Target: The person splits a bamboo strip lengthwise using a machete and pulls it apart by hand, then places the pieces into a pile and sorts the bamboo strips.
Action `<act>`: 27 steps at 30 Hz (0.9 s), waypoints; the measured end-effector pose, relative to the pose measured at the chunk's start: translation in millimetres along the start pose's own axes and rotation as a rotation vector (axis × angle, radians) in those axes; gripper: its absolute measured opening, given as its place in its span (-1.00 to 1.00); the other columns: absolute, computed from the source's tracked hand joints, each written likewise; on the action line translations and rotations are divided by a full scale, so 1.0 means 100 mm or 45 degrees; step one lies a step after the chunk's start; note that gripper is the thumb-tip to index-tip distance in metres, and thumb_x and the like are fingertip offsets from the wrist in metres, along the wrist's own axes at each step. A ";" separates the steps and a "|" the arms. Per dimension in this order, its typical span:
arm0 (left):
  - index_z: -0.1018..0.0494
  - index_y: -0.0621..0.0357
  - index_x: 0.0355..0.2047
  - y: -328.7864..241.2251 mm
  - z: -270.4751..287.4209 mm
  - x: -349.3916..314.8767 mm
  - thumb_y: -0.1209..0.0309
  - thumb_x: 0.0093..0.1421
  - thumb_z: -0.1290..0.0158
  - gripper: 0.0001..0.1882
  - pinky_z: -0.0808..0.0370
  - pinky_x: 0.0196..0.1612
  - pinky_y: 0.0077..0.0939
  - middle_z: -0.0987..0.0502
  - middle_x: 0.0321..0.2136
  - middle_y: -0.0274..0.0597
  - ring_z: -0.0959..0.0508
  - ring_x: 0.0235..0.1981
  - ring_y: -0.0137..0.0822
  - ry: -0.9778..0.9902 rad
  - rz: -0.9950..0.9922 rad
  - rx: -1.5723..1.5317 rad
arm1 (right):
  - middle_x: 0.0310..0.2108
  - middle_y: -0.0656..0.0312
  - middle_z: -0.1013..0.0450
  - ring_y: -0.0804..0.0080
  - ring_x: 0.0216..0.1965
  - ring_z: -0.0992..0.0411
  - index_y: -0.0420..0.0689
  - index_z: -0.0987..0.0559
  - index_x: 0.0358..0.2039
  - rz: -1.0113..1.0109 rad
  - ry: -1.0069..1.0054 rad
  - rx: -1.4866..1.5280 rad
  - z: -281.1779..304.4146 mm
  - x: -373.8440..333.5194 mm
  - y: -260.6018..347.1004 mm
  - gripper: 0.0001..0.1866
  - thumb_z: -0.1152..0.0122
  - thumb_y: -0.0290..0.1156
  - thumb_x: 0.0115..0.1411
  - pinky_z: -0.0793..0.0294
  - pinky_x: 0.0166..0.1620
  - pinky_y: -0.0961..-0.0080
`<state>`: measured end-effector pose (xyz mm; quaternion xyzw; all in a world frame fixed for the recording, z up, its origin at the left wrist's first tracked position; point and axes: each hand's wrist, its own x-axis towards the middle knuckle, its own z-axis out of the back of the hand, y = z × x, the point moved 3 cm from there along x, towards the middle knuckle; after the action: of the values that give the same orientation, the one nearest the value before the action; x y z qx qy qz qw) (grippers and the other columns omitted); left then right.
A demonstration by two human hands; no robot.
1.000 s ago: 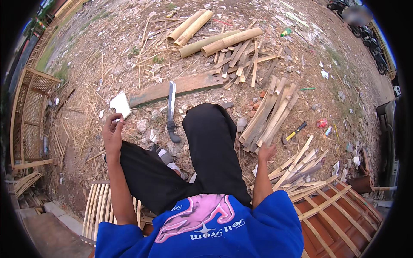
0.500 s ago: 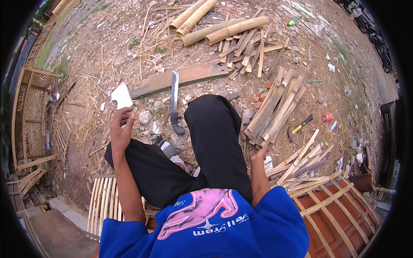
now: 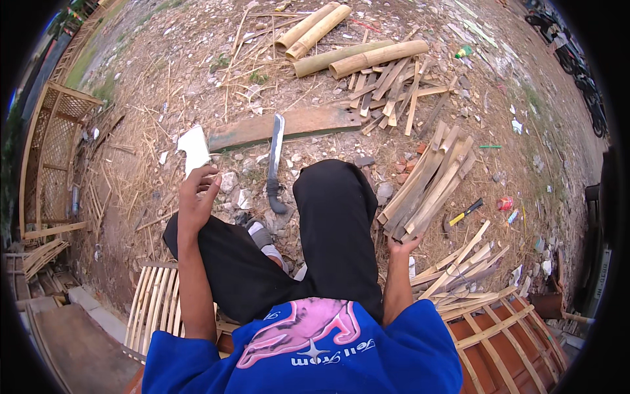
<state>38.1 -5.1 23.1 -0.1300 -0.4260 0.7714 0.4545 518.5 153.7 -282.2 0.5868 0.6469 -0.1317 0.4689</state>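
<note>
My left hand is raised over my left knee, its fingers loosely bent and apart, with nothing clearly held. Just beyond its fingertips is a jagged white fragment. My right hand is at the near end of a bundle of split bamboo slats beside my right knee. Its fingers curl round the slat ends, partly hidden beneath them. Between my knees and a flat wooden plank lies a machete with a dark, bent handle, its blade tip resting over the plank.
Bamboo poles and more slats lie farther off. To the right are a tool with a yellow-and-black handle and loose strips. Lattice frames stand at the near right; a woven panel is at left. Rubble covers the ground.
My right hand has moved up to the near ends of the bamboo bundle, and its fingers now close round them. My left hand stays raised near the white fragment. The whole view has shifted slightly.
</note>
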 end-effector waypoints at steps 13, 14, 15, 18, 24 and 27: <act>-0.47 0.28 -0.22 -0.16 -0.20 0.20 0.56 0.10 -0.12 -0.79 -0.44 -0.25 -0.45 -0.51 -0.27 -0.10 -0.52 -0.38 -0.29 0.092 0.053 0.209 | -0.41 0.27 -0.42 0.55 -0.39 -0.40 -0.20 -0.45 -0.16 0.511 0.357 -1.360 -0.91 0.64 -0.59 -0.81 -0.11 -0.45 0.22 -0.41 -0.39 0.56; -0.47 0.29 -0.23 -0.16 -0.22 0.22 0.57 0.10 -0.12 -0.80 -0.44 -0.25 -0.44 -0.51 -0.27 -0.10 -0.51 -0.39 -0.29 0.099 0.064 0.214 | -0.38 0.25 -0.43 0.52 -0.37 -0.42 -0.19 -0.45 -0.15 0.394 0.454 -1.300 -1.16 0.84 -0.68 -0.79 -0.10 -0.42 0.23 -0.43 -0.37 0.52; -0.47 0.29 -0.24 -0.15 -0.24 0.24 0.58 0.09 -0.12 -0.80 -0.44 -0.25 -0.44 -0.51 -0.27 -0.10 -0.51 -0.39 -0.29 0.106 0.075 0.220 | -0.38 0.25 -0.43 0.52 -0.37 -0.42 -0.19 -0.45 -0.15 0.393 0.457 -1.305 -1.41 1.00 -0.73 -0.79 -0.10 -0.42 0.23 -0.43 -0.37 0.52; -0.47 0.31 -0.25 -0.22 -0.27 0.34 0.59 0.09 -0.12 -0.81 -0.44 -0.24 -0.44 -0.51 -0.27 -0.10 -0.51 -0.37 -0.28 0.119 0.119 0.268 | -0.25 0.20 -0.46 0.42 -0.32 -0.45 -0.19 -0.41 -0.10 -0.133 0.385 -1.264 -1.98 1.50 -0.98 -0.73 -0.07 -0.33 0.25 -0.47 -0.32 0.43; -0.47 0.30 -0.26 -0.28 -0.47 0.49 0.63 0.05 -0.14 -0.79 -0.45 -0.19 -0.45 -0.52 -0.30 -0.09 -0.53 -0.31 -0.26 0.150 0.163 0.248 | -0.03 0.06 -0.38 0.29 -0.23 -0.43 -0.19 -0.32 0.01 -0.110 0.244 -0.977 -2.52 2.65 -1.28 -0.61 -0.04 -0.28 0.23 -0.49 -0.21 0.36; -0.47 0.29 -0.25 -0.24 -0.57 0.58 0.63 0.05 -0.15 -0.78 -0.45 -0.17 -0.44 -0.53 -0.29 -0.08 -0.54 -0.28 -0.25 0.190 0.167 0.275 | -0.07 0.03 -0.36 0.30 -0.23 -0.41 -0.18 -0.31 0.00 -0.136 0.082 -0.913 -2.62 2.96 -1.32 -0.59 -0.05 -0.25 0.21 -0.49 -0.20 0.34</act>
<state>53.4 77.8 18.2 -0.1649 -0.2963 0.8290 0.4448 322.0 494.3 -420.3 0.3542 0.6962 0.0978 0.6166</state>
